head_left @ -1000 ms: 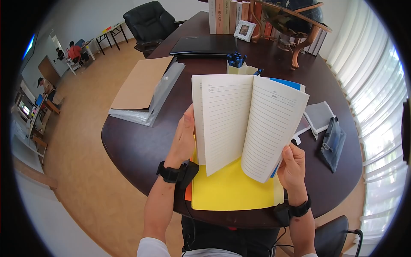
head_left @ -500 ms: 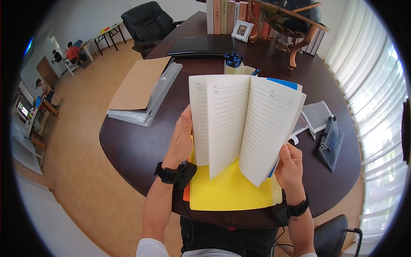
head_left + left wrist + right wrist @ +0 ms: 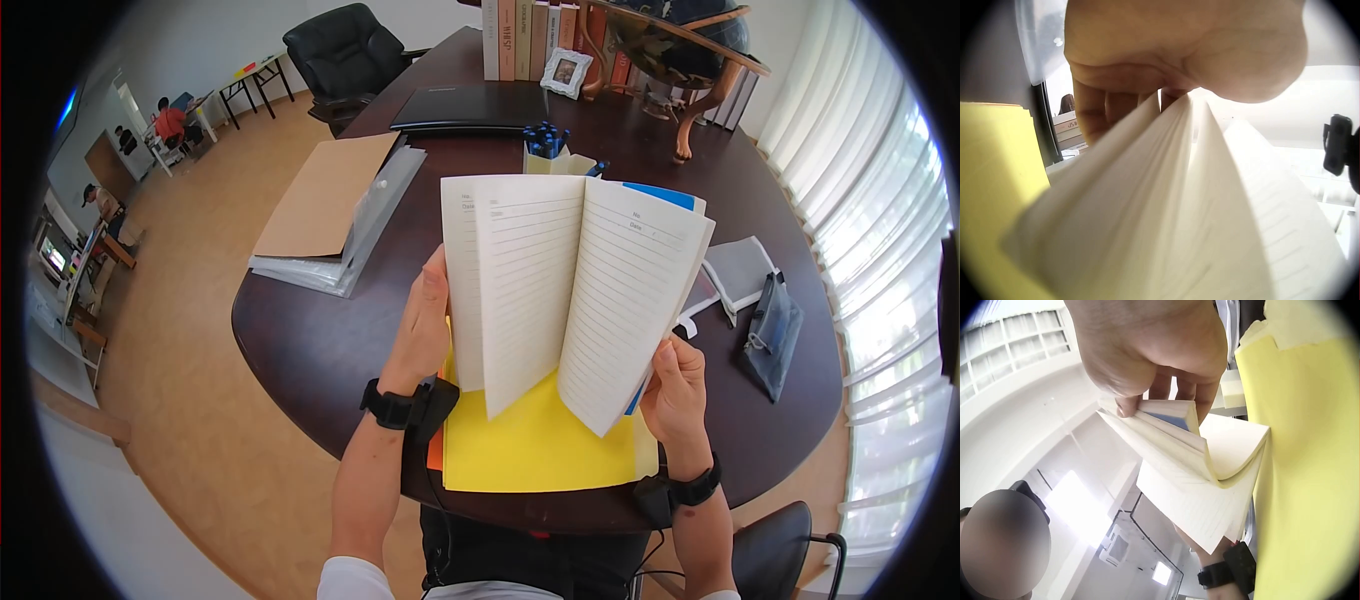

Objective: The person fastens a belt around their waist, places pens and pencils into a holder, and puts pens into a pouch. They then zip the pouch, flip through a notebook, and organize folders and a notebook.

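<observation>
An open notebook [image 3: 640, 290] with lined pages stands tilted up over a yellow sheet [image 3: 550, 460] on the dark desk. One loose leaf [image 3: 530, 290] stands out from its left half. My left hand [image 3: 418, 330] holds the notebook's left edge, with its fingers behind the pages in the left wrist view. At the lower right edge my right hand [image 3: 680, 395] pinches the pages, thumb [image 3: 1127, 406] on the front and fingers behind. A blue sheet or cover [image 3: 665, 195] shows behind the right pages. Something orange [image 3: 436, 450] peeks out under the yellow sheet's left side.
Left on the desk [image 3: 300, 330] lie a brown folder [image 3: 325, 195] and a clear plastic folder [image 3: 375, 220]. Behind the notebook are a pen holder [image 3: 560, 160] and a black laptop [image 3: 470, 108]. Mesh pouches [image 3: 740, 275] and a blue-grey pouch [image 3: 775, 335] lie right. A globe [image 3: 670, 45] stands farther back.
The loose leaf swings right, then back a little left. The right page's lower corner has dropped slightly. Both hands keep their hold on the notebook, and the head view shifts slightly.
</observation>
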`<state>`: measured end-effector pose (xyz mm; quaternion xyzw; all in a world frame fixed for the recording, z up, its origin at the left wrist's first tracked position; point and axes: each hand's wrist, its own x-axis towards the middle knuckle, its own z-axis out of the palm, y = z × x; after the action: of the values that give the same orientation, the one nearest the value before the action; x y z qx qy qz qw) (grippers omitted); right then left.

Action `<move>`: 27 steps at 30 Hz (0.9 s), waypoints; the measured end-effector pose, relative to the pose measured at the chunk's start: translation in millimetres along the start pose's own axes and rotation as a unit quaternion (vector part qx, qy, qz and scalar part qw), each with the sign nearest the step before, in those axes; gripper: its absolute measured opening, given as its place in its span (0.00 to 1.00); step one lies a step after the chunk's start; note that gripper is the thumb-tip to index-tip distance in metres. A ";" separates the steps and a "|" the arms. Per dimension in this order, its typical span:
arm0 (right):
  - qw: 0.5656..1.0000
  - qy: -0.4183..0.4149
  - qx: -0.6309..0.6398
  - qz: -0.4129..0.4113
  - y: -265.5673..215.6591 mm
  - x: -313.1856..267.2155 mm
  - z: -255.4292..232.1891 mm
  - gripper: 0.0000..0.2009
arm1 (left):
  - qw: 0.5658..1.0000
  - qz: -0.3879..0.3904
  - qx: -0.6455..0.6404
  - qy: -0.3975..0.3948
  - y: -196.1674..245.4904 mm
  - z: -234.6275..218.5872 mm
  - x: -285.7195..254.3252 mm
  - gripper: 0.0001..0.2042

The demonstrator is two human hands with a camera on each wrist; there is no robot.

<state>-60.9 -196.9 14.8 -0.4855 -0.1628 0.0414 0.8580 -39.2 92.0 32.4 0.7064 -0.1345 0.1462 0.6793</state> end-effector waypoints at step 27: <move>1.000 -0.020 0.007 0.021 -3.6 -2.6 2.2 0.17 | 1.000 0.000 -0.002 -0.025 5.5 -0.9 -1.0 0.38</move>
<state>-64.4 -197.6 18.3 -0.4818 -0.1692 0.0702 0.8569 -42.2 92.6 37.1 0.7087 -0.1516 0.1281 0.6771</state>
